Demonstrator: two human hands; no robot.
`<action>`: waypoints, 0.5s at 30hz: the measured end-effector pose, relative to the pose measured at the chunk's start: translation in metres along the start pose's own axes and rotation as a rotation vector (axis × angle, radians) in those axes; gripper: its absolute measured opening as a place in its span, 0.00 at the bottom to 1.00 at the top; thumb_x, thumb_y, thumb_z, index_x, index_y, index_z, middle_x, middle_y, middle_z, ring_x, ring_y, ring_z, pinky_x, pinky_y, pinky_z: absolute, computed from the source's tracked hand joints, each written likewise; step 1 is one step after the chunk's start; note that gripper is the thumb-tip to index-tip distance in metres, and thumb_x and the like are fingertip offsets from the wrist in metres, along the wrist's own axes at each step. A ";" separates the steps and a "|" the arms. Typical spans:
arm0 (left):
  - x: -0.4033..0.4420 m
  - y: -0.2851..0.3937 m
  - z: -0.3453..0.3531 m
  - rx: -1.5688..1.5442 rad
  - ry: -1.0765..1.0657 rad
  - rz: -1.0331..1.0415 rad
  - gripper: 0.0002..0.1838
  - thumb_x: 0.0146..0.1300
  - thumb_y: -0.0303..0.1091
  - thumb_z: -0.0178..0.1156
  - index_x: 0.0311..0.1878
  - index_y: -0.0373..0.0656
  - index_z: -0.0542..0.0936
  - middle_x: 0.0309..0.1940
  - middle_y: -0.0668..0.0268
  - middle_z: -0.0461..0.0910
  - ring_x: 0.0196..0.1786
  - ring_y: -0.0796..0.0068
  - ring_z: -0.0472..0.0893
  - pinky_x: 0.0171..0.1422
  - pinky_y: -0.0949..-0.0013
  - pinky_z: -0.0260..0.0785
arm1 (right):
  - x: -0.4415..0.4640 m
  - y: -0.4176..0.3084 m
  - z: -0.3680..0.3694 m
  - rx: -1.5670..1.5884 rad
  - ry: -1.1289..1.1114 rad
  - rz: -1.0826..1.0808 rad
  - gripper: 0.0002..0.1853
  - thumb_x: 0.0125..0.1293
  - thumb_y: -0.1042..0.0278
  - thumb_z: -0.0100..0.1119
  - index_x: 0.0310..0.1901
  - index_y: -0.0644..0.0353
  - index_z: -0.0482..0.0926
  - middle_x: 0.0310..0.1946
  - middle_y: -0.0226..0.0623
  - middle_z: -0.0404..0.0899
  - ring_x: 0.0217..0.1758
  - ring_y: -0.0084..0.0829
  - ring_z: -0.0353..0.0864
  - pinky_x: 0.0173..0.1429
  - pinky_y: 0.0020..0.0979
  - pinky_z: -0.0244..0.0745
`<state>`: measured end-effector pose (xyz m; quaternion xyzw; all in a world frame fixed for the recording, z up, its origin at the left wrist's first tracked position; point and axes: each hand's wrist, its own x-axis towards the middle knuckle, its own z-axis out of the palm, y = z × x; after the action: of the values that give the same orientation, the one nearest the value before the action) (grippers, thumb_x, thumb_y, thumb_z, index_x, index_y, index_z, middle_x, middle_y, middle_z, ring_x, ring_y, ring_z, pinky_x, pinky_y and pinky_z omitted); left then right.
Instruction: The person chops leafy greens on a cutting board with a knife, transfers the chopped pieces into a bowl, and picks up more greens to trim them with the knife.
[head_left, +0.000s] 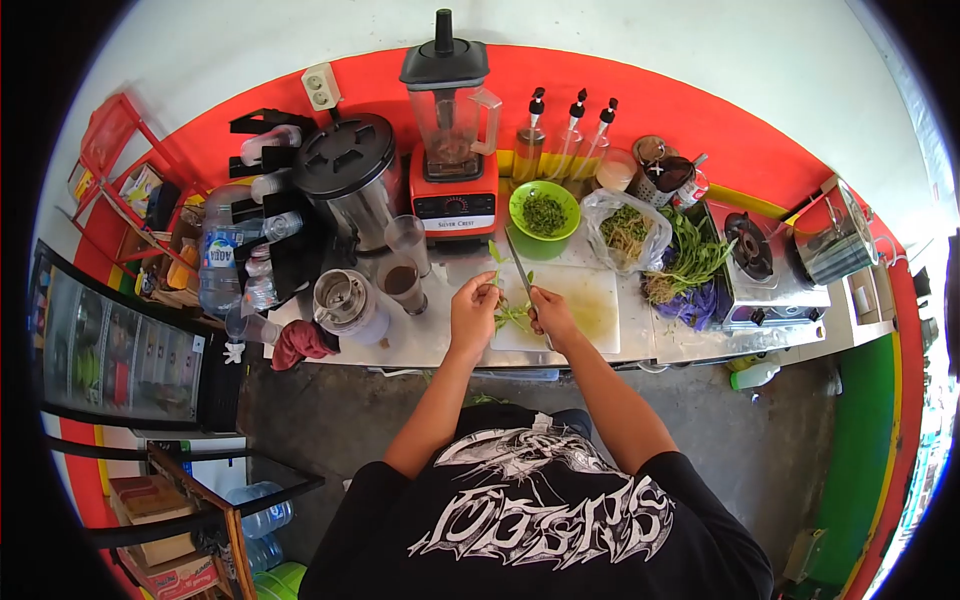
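My left hand (474,312) is closed on a stem of leafy greens (497,255), held upright at the left edge of the white cutting board (585,300). In my right hand (550,315) is a knife (518,258), its blade slanting up and away to the left, close beside the stem. More green leaves (513,318) lie on the board between my hands. Just behind the board stands a green bowl (545,249) filled with chopped greens (541,214).
A plastic bag (624,232) of roots and leafy bunches (697,250) lie right of the bowl, before a gas stove (765,255). Behind stand a red blender (455,190) and pump bottles (565,140). Left are a cup of brown liquid (403,285) and a steel pot (352,180).
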<state>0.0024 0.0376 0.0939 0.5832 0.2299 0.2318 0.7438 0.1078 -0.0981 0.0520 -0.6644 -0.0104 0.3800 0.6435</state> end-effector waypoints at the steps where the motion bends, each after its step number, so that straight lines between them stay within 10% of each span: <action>1: -0.001 0.001 -0.002 -0.018 -0.030 -0.010 0.14 0.72 0.23 0.56 0.59 0.32 0.78 0.38 0.66 0.81 0.38 0.79 0.79 0.47 0.75 0.73 | 0.001 -0.001 0.000 -0.001 -0.005 0.000 0.17 0.80 0.55 0.49 0.57 0.59 0.77 0.23 0.28 0.70 0.18 0.20 0.64 0.21 0.25 0.59; 7: -0.006 0.002 -0.009 -0.051 -0.042 -0.011 0.15 0.74 0.25 0.53 0.59 0.31 0.78 0.37 0.67 0.79 0.38 0.79 0.78 0.49 0.77 0.71 | -0.014 -0.007 -0.001 0.097 -0.024 0.028 0.14 0.80 0.55 0.49 0.48 0.57 0.75 0.23 0.28 0.69 0.18 0.20 0.63 0.21 0.25 0.58; 15: -0.013 0.009 -0.007 -0.106 -0.083 -0.125 0.15 0.79 0.35 0.52 0.52 0.35 0.83 0.29 0.74 0.74 0.35 0.84 0.72 0.45 0.78 0.65 | -0.084 -0.041 0.013 0.298 -0.194 -0.161 0.19 0.82 0.58 0.46 0.64 0.61 0.72 0.23 0.30 0.68 0.20 0.21 0.64 0.26 0.23 0.60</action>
<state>-0.0127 0.0373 0.1018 0.5364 0.2225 0.1724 0.7956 0.0614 -0.1223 0.1303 -0.5192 -0.0691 0.3869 0.7590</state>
